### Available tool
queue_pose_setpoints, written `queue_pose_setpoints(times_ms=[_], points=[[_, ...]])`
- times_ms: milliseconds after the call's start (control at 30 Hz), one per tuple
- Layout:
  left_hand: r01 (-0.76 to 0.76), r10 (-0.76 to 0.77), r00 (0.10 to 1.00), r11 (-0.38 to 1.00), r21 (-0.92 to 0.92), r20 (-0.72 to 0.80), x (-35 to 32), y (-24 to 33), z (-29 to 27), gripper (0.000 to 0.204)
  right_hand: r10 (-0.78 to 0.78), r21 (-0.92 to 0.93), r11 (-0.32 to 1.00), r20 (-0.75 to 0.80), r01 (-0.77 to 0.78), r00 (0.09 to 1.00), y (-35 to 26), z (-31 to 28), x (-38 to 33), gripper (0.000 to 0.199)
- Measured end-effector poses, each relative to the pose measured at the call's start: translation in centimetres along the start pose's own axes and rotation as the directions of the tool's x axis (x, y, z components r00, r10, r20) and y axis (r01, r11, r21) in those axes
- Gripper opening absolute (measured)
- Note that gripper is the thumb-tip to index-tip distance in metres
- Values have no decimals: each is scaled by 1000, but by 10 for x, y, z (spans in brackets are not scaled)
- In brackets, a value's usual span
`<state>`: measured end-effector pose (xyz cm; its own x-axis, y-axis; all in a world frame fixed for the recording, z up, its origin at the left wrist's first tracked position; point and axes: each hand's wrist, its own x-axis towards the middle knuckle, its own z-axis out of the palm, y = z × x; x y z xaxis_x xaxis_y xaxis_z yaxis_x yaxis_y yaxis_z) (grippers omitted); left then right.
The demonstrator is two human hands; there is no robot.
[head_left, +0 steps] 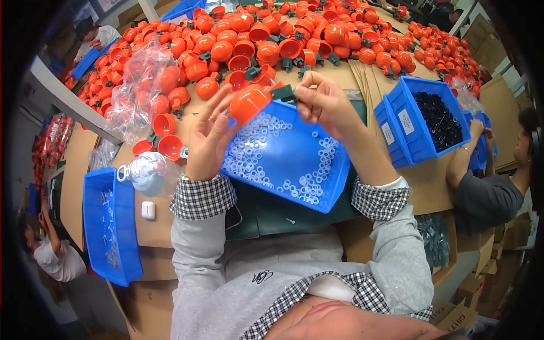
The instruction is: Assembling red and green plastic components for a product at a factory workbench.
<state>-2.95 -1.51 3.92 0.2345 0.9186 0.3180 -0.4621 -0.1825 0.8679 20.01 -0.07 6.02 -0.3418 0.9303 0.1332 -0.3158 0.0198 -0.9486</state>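
My left hand (211, 136) holds an orange plastic cup (249, 105) by its rounded side, with thumb and fingers around it. A dark green fitting (283, 94) sticks out from the cup's right side. The fingertips of my right hand (328, 106) pinch the outer end of that fitting; whether a small part is also between them cannot be made out. Below both hands lies a tilted blue bin (283, 153) with many small white translucent rings (249, 148) gathered along its left and right sides.
Orange cups with green fittings (238, 45) cover the table's far side, beside a clear plastic bag (139, 93). At left stand a blue tray (127, 249), a transparent bottle (152, 173) and a white case (148, 210). Blue bins with black parts (436, 122) and a co-worker (490, 195) are at right.
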Motion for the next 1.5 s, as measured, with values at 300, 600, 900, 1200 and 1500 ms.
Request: queue_pose_setpoints(times_ms=[300, 600, 900, 1200, 1500], points=[[216, -231, 971, 955, 203, 55, -2, -4, -8, 35, -88, -215, 972, 42, 95, 995, 2, 8, -1, 14], [187, -189, 980, 982, 35, 55, 6, -11, -19, 45, -182, -227, 955, 59, 191, 982, -1, 13, -6, 12], [337, -338, 939, 941, 25, 64, -1, 3, 3, 52, -72, -176, 981, 76, 85, 994, -5, 11, -8, 22], [363, -361, 927, 932, 5, 97, 0, -1, -14, 51, -415, -782, 342, 372, 521, 830, -5, 18, -11, 35], [15, -26, 995, 994, 112, 94, 2, -3, -4, 44, -2, -449, 894, 12, 8, 1000, 1, 15, -8, 26]])
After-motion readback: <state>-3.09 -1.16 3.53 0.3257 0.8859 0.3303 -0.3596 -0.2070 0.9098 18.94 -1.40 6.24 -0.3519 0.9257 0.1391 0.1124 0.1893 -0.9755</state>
